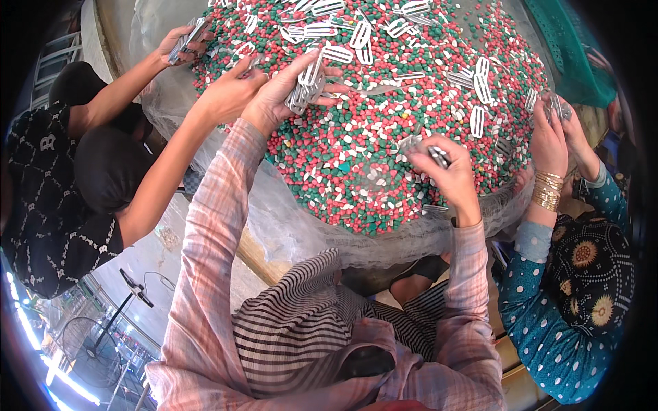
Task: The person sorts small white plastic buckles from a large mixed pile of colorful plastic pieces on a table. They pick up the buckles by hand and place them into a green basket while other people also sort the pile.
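Note:
My left hand (274,96) is closed round a bunch of flat, slotted metal pieces (306,90), held above the heap. Lower and to the right, my right hand (449,168) has its thumb and fingers bent round a few similar metal pieces (439,157); a greyish, blurred piece shows at its fingertips. Beneath both hands spreads a heap of small red, green and white pellets (363,151). More slotted metal pieces (360,34) lie scattered over its far part, and others (482,79) lie right of the middle.
Thin whitish netting (295,219) lines the heap's near edge. At left, a person in black (62,198) reaches in with both hands, one gripping metal pieces (188,41). A person in dotted teal sleeves (541,322) holds pieces at right. A green perforated basket (572,55) stands far right.

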### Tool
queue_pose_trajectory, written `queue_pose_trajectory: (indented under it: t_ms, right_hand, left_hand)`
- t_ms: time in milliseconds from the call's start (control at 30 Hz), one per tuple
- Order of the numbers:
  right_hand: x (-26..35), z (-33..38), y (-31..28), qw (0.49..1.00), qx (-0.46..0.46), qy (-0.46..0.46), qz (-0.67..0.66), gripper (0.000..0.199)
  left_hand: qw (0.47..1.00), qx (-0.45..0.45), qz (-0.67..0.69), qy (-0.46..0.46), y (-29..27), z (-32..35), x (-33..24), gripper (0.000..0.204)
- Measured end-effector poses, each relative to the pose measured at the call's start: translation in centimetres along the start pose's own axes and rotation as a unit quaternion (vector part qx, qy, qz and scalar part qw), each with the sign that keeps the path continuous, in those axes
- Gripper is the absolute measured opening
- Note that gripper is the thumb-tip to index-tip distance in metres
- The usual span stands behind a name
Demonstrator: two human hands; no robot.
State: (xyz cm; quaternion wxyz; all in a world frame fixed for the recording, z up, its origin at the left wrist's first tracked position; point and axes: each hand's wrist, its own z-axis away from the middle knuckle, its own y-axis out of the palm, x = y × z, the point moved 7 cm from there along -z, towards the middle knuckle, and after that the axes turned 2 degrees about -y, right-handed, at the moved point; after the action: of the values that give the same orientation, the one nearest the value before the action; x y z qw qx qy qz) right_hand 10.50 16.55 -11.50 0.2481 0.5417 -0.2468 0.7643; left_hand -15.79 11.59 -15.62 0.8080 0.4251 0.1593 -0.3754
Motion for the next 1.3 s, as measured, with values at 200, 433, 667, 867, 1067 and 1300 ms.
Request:
queue_pose_trajectory:
  t_ms: [200,433,667,867,1067,1300]
  right_hand:
    - [0.8,-4.6,-1.6,0.951,0.026,0.006,-0.309,0.031]
    - [-1.8,-16.3,-5.6,0.908,-0.203,-0.04,0.365,0.028]
    - [0.6,-8.5,1.4,0.883,-0.036,-0.125,0.451,0.022]
    - [0.3,-1.2,-1.5,0.987,-0.107,-0.074,-0.098,0.022]
    - [1.7,-9.6,-1.5,0.977,-0.206,0.022,-0.059,0.031]
    - [1.2,-19.7,2.9,0.902,-0.188,0.094,0.376,0.049]
  left_hand:
    - [0.896,-0.147,-0.402,0.117,-0.8,-2.3,-3.8,0.039]
    - [0.552,-0.139,-0.805,0.169,2.8,-5.2,-1.5,0.047]
    - [0.651,0.016,-0.74,0.169,6.9,1.4,3.1,0.032]
    - [0.898,0.009,-0.437,-0.041,3.7,1.8,-1.7,0.027]
    - [0.59,-0.248,-0.758,0.126,0.8,-4.8,-6.0,0.045]
    - [0.584,-0.186,-0.788,0.065,1.9,-6.0,-3.5,0.046]
